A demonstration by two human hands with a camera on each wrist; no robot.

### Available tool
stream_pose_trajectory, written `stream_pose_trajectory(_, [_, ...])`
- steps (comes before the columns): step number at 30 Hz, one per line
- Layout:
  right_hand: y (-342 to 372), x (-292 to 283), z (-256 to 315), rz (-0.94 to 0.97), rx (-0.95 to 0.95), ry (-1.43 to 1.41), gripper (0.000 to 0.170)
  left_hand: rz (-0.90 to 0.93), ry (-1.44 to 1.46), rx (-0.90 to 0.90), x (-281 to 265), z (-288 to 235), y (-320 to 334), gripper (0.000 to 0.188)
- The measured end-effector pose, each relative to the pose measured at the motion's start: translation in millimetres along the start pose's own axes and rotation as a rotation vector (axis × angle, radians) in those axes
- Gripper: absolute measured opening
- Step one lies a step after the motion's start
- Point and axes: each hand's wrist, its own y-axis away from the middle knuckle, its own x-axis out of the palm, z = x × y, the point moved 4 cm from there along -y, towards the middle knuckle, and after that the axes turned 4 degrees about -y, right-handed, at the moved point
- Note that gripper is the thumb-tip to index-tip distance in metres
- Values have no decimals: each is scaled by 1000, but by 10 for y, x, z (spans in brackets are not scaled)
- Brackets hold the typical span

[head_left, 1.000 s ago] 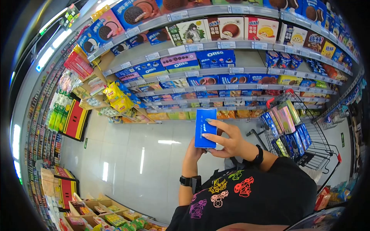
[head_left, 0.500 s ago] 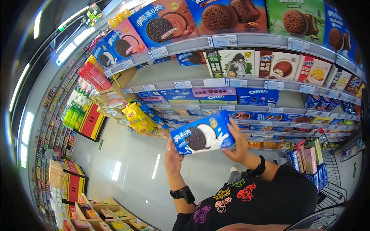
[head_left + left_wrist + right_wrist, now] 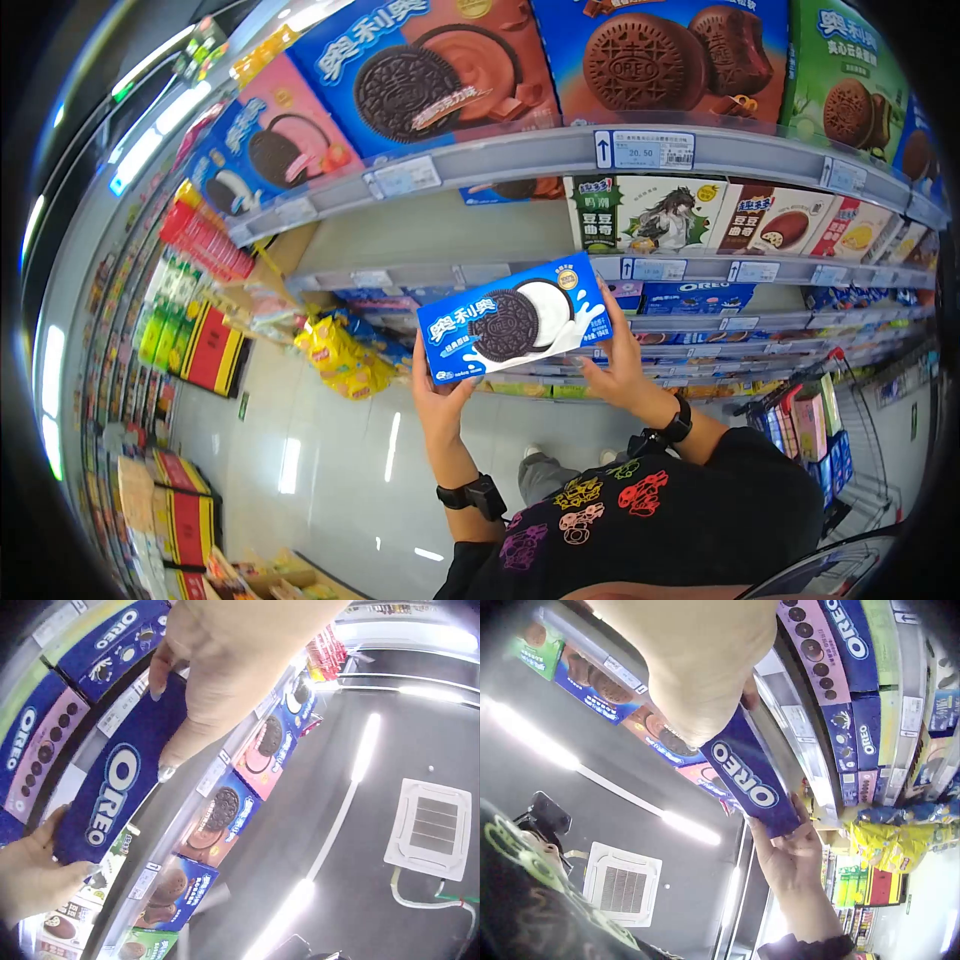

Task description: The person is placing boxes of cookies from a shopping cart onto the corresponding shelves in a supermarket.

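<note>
1. Two hands pinched the blue Oreo box [image 3: 515, 320] by its short ends: left hand [image 3: 437, 405] at one, right hand [image 3: 625, 375] at the other, thumbs near the lower edge.
2. The long axis ran crosswise from hand to hand, tilted, its right end higher in the head view. Neither hand was nearer; the box lay directly between them.
3. From where I stood, the picture face was turned towards the wearer, its back towards the shelving.
4. Beyond its upper edge, a bare stretch of shelf [image 3: 430, 225] opened beside the white-fronted boxes [image 3: 665, 215].
5. Open floor [image 3: 350, 450] lay below; the cart [image 3: 855, 430] stood on the right.
</note>
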Motion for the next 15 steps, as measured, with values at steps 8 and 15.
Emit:
stream_pose_trajectory(8, [-450,281,-90,-192,1,89,68,180,0,-3,-242,321,-1057,84])
stream_pose_trajectory(15, [-783,625,-107,-343,33,153,61,276,-58,-124,-394,332,-1560,79])
